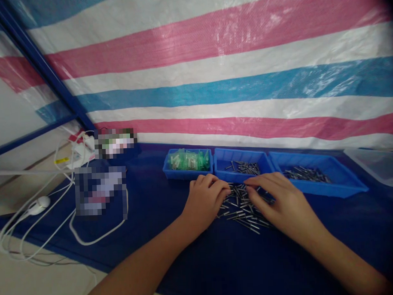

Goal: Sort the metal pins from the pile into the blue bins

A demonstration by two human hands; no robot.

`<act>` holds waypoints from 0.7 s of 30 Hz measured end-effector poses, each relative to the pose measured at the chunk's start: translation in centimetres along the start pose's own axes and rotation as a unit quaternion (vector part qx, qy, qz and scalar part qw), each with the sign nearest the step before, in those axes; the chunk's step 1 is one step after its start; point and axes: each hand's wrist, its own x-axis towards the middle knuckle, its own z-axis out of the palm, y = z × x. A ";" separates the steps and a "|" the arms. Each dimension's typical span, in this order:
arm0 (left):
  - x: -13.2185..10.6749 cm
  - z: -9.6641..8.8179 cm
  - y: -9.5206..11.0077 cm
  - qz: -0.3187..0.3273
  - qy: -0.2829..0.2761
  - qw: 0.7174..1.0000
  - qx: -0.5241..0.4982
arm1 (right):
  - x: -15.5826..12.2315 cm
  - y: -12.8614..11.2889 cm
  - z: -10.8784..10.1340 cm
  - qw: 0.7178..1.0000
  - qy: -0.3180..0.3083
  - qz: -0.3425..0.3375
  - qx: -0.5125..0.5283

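A loose pile of thin metal pins [245, 212] lies on the dark blue surface. At its left edge is my left hand [203, 201], fingers curled and thumb drawn in against them; the fingertips touch the pile, and what they hold is hidden. My right hand [284, 200] arches over the pile's right side, thumb and index finger closing in a pinch; anything between them is too small to make out. Just behind the hands stand two blue bins, a middle bin [221, 164] and a right bin [342, 183], both containing similar metal pins.
Left of these, a third blue bin [188, 173] holds small green-tinted clear packets [188, 160]. A clear plastic container [377, 167] sits at the far right. White cables [99, 242] and a white plug-like device [39, 205] lie leftward. Striped sheeting [214, 91] hangs behind.
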 end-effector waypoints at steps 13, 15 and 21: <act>-0.2 -0.2 0.8 -0.007 0.036 0.975 -0.219 | -0.5 -1.9 1.3 0.968 -0.060 0.121 0.213; -0.2 -0.3 0.7 -0.023 0.046 0.973 -0.227 | -0.5 -1.8 1.1 0.955 -0.056 0.157 0.244; -0.2 -0.7 0.3 -0.053 0.037 0.973 -0.224 | 0.1 -2.0 0.8 0.894 -0.039 0.279 0.347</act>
